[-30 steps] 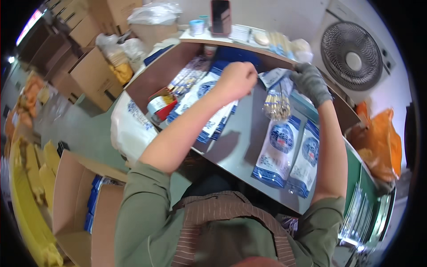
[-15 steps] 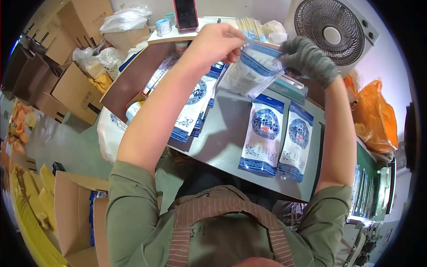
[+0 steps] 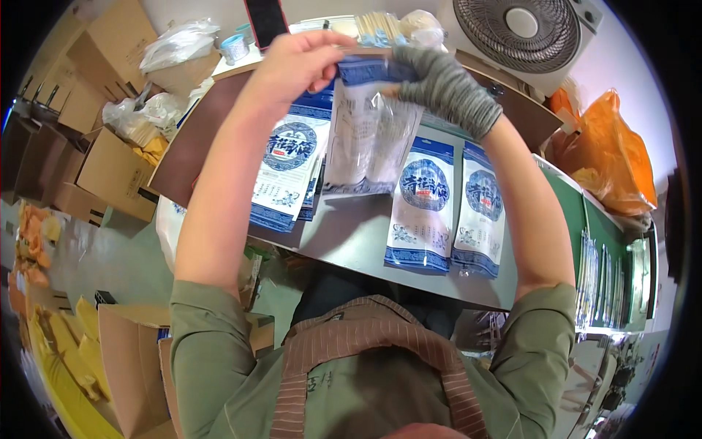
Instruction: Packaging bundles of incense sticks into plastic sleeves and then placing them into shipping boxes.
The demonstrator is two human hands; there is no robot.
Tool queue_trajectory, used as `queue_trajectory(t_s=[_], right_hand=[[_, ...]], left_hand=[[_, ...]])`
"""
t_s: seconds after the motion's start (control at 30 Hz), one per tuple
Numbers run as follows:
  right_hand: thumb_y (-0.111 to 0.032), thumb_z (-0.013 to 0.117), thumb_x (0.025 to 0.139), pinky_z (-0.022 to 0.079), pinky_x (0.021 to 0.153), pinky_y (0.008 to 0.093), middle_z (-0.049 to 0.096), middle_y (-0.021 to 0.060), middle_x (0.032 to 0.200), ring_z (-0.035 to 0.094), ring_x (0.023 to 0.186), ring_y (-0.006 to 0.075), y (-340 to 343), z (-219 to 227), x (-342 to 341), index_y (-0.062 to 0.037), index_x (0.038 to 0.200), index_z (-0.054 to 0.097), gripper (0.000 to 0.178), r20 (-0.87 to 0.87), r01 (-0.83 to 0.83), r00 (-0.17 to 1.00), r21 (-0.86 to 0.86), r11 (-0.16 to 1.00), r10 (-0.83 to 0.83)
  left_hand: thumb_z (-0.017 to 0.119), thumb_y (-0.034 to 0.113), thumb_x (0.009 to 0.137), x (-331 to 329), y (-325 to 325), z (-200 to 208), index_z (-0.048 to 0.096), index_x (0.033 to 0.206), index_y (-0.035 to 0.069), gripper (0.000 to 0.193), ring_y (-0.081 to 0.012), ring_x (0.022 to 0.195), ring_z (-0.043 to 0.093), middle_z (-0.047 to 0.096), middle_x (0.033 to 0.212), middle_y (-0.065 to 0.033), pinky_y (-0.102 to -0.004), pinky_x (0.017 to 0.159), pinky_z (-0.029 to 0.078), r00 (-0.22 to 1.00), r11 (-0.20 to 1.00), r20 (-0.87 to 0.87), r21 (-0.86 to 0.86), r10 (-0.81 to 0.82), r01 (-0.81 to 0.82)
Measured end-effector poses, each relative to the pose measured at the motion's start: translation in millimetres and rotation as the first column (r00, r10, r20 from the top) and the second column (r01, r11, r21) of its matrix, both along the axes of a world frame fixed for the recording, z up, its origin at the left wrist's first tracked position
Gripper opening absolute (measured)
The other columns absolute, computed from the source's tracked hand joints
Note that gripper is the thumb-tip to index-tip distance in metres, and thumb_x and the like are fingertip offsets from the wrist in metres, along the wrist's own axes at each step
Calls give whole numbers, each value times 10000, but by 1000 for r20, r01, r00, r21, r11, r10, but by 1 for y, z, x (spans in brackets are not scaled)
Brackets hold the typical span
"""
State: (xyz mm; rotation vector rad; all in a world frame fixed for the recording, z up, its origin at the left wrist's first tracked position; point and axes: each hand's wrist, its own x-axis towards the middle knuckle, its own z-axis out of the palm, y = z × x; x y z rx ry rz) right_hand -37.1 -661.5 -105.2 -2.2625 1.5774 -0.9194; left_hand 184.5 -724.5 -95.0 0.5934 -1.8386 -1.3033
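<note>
A clear plastic pouch with blue printed bands hangs upright over the grey table, showing its see-through side. My bare left hand pinches its top left corner. Around its upper right side closes my right hand, in a grey knitted glove with bare fingertips. Pale, long contents show dimly through the plastic. To the left, partly behind my left forearm, lies a pile of white-and-blue pouches. Two more lie printed side up at the right: a wider pouch and a narrower pouch beside it.
Beyond the table's raised brown edge stand a phone, a small tub and bundled sticks. A fan is at the back right, an orange bag below it. Cardboard boxes crowd the left.
Both hands have moved left with the pouch. It was tilted and crumpled; now it hangs straighter and spread out. The view has shifted a little.
</note>
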Motion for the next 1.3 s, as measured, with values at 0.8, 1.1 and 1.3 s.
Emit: queue_trajectory(t_s=[0.8, 1.1, 1.3], right_hand=[[-102, 703, 699, 488, 843, 379, 571, 146, 1166, 585, 975, 332, 273, -195, -84, -125, 1178, 569, 498, -251, 787, 614, 112, 607, -749], [-43, 570, 835, 476, 633, 239, 660, 32, 784, 557, 682, 71, 191, 10, -104, 16, 1075, 648, 259, 8, 563, 823, 120, 818, -568], [-121, 647, 794, 481, 656, 241, 654, 27, 798, 559, 695, 91, 166, 36, -130, -7, 1044, 661, 275, -252, 523, 851, 320, 790, -461]], left_hand=[[740, 306, 724, -27, 169, -202, 540, 1235, 75, 595, -307, 1074, 463, 492, 1132, -101, -441, 904, 370, 915, 599, 386, -763, 120, 243], [784, 332, 668, -100, 172, -115, 365, 1357, 12, 867, -360, 1196, 402, 419, 1300, -178, -461, 1003, 321, 996, 643, 89, -763, 10, 62], [829, 395, 630, -153, 147, -79, 119, 1450, -2, 1155, -391, 1256, 372, 392, 1335, -252, -455, 1046, 307, 981, 803, 5, -574, -193, 161]])
